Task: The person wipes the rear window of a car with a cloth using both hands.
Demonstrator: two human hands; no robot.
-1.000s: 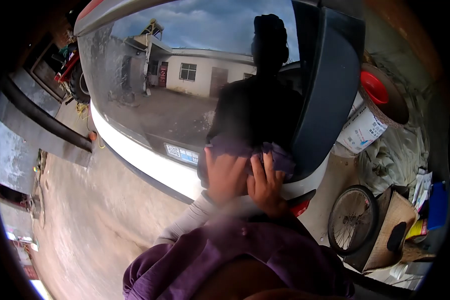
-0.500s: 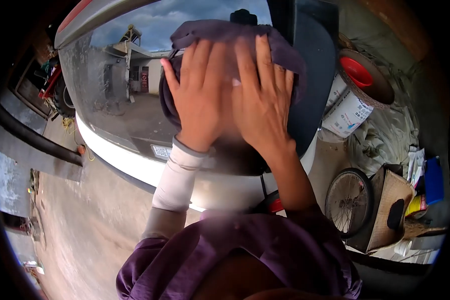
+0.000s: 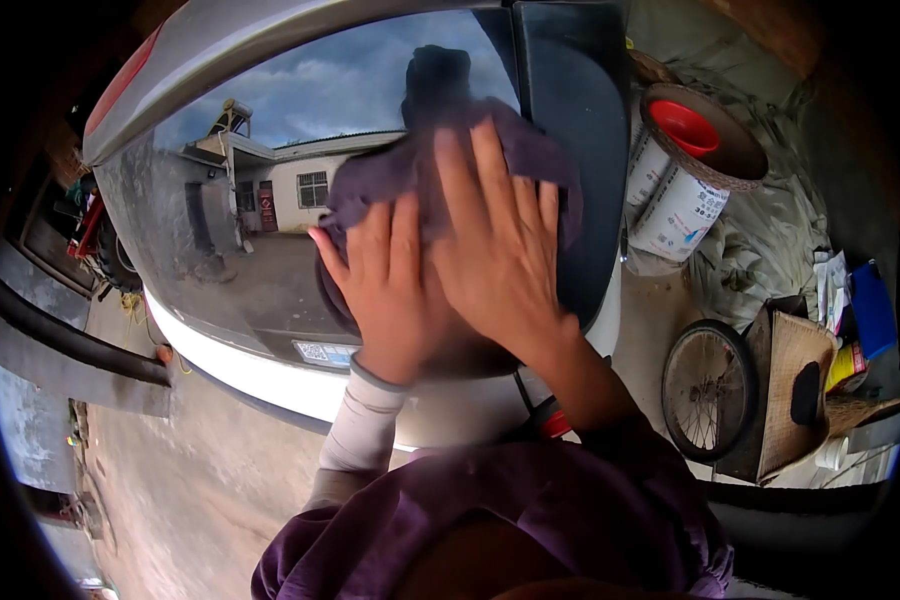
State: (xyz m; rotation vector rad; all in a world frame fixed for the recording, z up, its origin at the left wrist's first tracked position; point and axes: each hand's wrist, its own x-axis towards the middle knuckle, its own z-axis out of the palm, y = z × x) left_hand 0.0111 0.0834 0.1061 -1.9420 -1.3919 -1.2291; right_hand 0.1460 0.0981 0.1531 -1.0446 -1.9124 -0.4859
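Note:
A purple cloth [image 3: 545, 165] lies spread against the dark, shiny rear window [image 3: 260, 240] of a vehicle. Flat on the cloth's left part rests my left hand [image 3: 388, 290], fingers apart, with a light sleeve at its wrist. My right hand [image 3: 498, 240] presses on the cloth beside it, a little higher, its fingers stretched out. Below the hands runs the white body edge [image 3: 240, 362] of the vehicle, and a sticker with a square code [image 3: 320, 353] shows left of my left wrist. The window mirrors a building, the sky and a dark head shape.
At the right stand white printed buckets [image 3: 675, 215] with a red basin [image 3: 682, 127] on top. Below them are a spoked wheel [image 3: 710, 390], a woven mat [image 3: 795, 390] and a blue container [image 3: 872, 310]. A tyre [image 3: 116, 255] shows at the far left.
Both hands and the cloth first moved up the window from its lower edge, with the fingers spreading out. Since then they have come down somewhat, my left hand now lower than my right.

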